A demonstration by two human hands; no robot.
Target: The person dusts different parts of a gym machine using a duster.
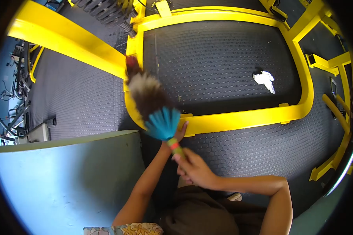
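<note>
A feather duster point(145, 92) with dark and pale feathers, a blue collar and a greenish handle with a red band slants up to the left. My right hand point(195, 169) is closed around its handle. The feathers are blurred and lie over the left corner of a yellow metal frame point(243, 119). Behind the blue collar, my left hand point(181, 132) rests against the frame's near bar. One of its fingers shows stretched out; the others are hidden by the duster.
A crumpled white cloth or paper point(265, 80) lies on the dark textured floor point(219, 58) inside the frame. A pale blue low wall point(66, 176) stands at the left. A thick yellow beam point(70, 39) crosses the upper left. More yellow frame parts point(339, 113) stand at right.
</note>
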